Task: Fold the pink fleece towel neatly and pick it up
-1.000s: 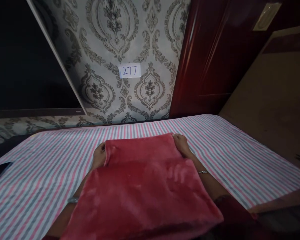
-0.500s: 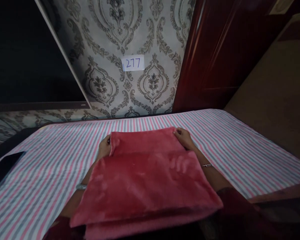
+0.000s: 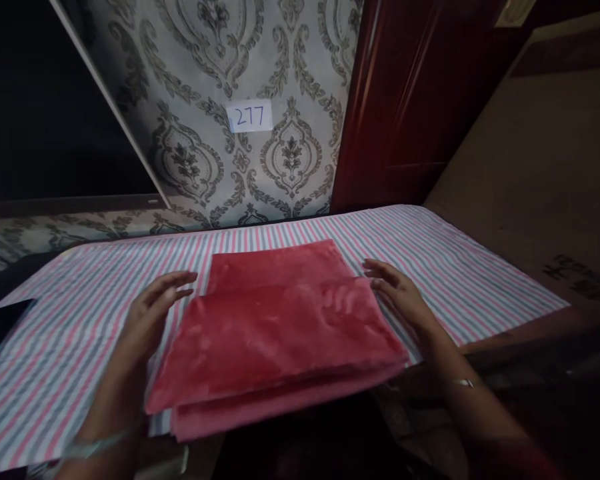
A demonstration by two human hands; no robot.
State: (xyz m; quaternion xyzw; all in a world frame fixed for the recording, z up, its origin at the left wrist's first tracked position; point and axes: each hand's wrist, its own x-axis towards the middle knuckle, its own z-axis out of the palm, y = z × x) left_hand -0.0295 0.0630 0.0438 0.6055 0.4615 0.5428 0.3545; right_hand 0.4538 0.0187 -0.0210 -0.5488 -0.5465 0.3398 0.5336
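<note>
I saw the folded red fleece blanket (image 3: 280,327) lying mid-bed on the striped sheet (image 3: 455,280), overhanging its near edge. My left hand (image 3: 153,310) and right hand (image 3: 397,293) flanked it, both released, fingers spread.

- We see the phone (image 3: 3,327) at nine o'clock cut by the left edge.
- Our left wrist bangle (image 3: 87,448) blurs at seven o'clock.
- The folded red cloth (image 3: 280,333) hides the table's near edge.
</note>
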